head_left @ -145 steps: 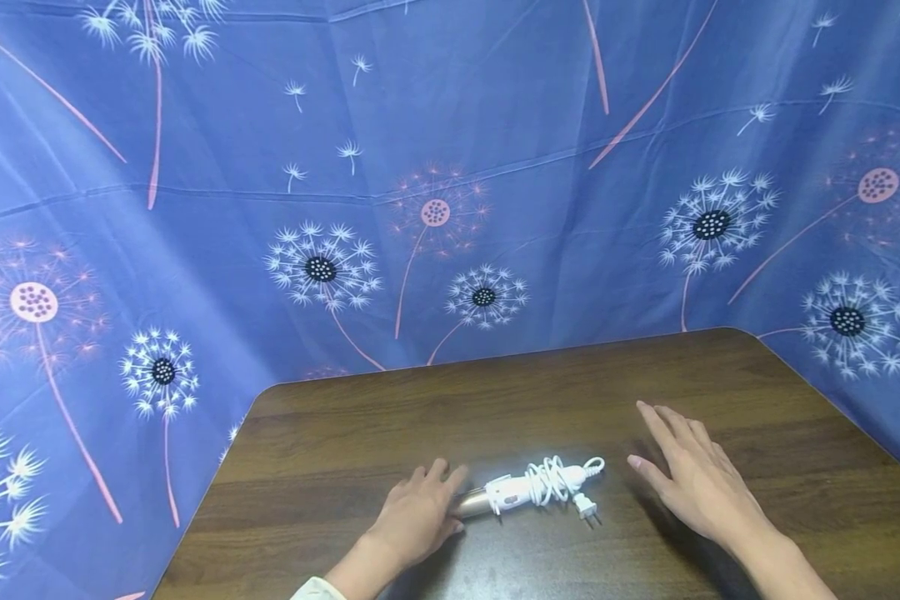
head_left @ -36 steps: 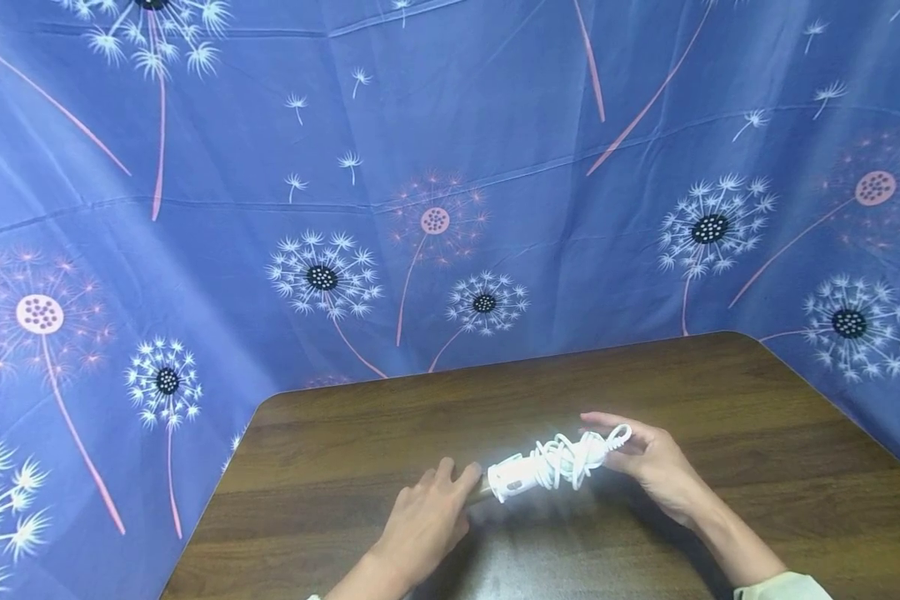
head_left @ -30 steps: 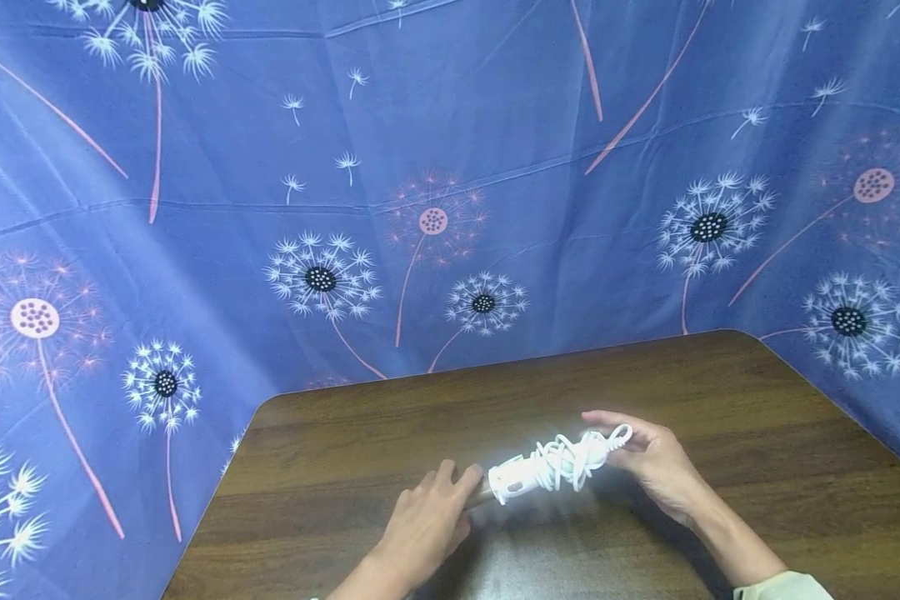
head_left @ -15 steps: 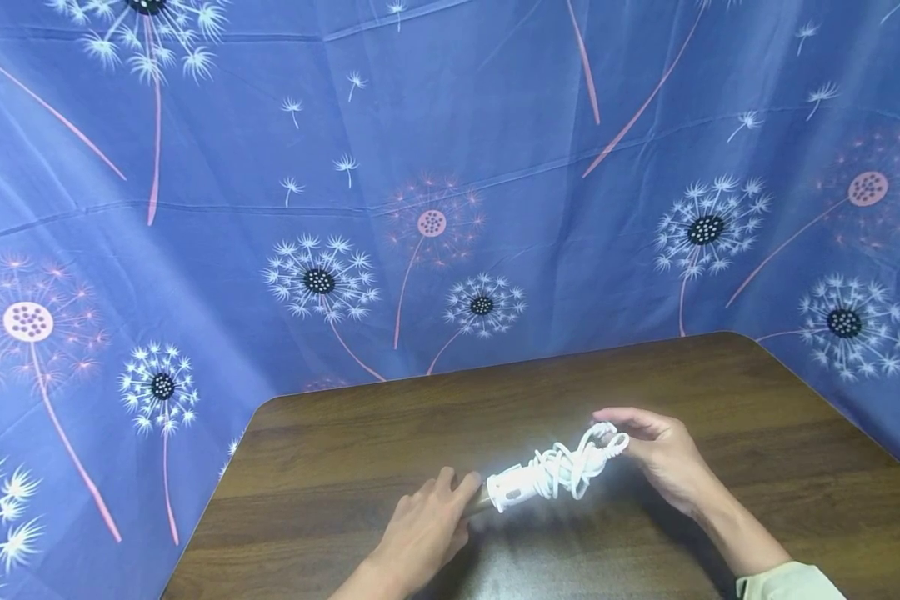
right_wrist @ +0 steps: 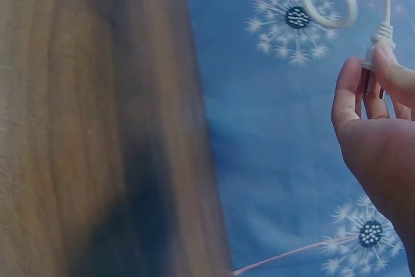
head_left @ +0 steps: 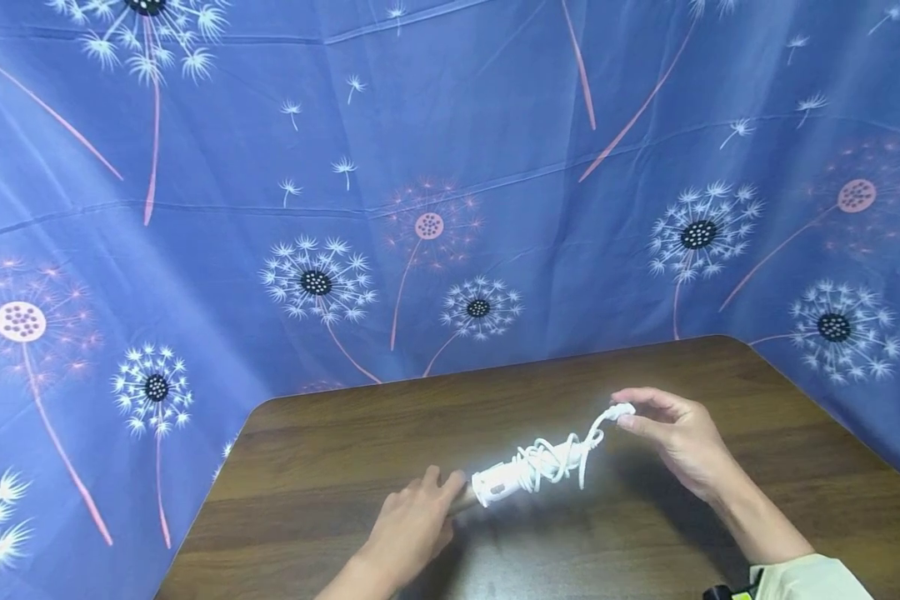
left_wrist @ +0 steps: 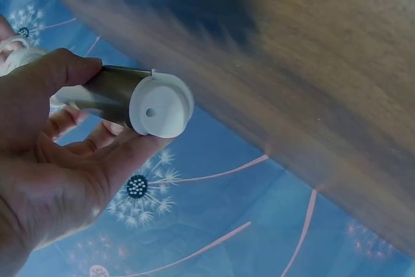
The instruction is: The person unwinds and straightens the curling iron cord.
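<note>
A curling iron (head_left: 498,482) with a white handle is held tilted above the table, its handle end higher and to the right. My left hand (head_left: 408,525) grips its metallic barrel (left_wrist: 113,92); the barrel's white end cap (left_wrist: 161,108) shows past the fingers in the left wrist view. White cord (head_left: 543,462) is wound in loose loops around the handle. At the handle's far end, my right hand (head_left: 693,446) pinches the plug (head_left: 621,411) between thumb and fingers. A short stretch of cord runs from the loops up to it. Two prongs show in the right wrist view.
The brown wood-grain table (head_left: 360,433) has rounded far corners. A blue curtain (head_left: 540,208) with dandelion prints hangs behind it and along both sides. A pale sleeve (head_left: 810,579) and a dark strap-like item lie at the right wrist.
The curling iron has been lifted off the table. The right hand, previously open and apart, now pinches the plug and has drawn it up and right, pulling some cord away from the loops.
</note>
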Action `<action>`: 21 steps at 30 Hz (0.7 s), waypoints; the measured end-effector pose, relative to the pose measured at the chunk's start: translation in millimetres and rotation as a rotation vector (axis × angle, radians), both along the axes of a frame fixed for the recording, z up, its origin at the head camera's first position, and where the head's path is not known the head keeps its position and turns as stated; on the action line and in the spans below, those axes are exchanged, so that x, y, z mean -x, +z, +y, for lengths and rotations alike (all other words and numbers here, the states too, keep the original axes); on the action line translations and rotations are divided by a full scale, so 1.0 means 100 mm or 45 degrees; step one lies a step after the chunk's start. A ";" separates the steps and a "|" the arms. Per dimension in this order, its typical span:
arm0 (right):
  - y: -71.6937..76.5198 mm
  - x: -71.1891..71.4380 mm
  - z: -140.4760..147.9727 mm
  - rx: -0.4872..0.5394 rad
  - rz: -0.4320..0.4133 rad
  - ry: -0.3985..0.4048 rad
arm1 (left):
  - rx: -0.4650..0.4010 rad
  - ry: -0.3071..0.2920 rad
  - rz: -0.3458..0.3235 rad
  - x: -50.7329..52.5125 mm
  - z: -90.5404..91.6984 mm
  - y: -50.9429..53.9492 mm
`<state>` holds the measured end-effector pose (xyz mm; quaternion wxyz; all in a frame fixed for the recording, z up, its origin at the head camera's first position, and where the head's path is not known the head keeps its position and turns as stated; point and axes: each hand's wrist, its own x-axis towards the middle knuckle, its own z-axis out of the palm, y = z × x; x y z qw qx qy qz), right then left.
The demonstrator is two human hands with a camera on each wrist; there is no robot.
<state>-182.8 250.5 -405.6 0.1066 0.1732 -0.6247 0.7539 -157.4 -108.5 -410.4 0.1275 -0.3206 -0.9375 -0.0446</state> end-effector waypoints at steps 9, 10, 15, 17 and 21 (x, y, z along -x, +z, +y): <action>0.03 -0.02 0.11 0.181 -0.106 0.157 | -0.203 0.019 -0.059 0.09 -0.11 0.03; 0.02 -0.02 0.12 0.189 -0.134 0.167 | -0.223 0.024 -0.061 0.10 -0.12 0.03; -0.06 -0.03 0.14 0.198 -0.241 0.138 | -0.303 0.019 -0.058 0.10 -0.15 0.05; -0.08 -0.03 0.14 0.181 -0.280 0.083 | -0.328 0.016 -0.052 0.10 -0.15 0.06; -0.11 -0.03 0.13 0.161 -0.365 -0.047 | -0.359 -0.014 -0.062 0.09 -0.15 0.07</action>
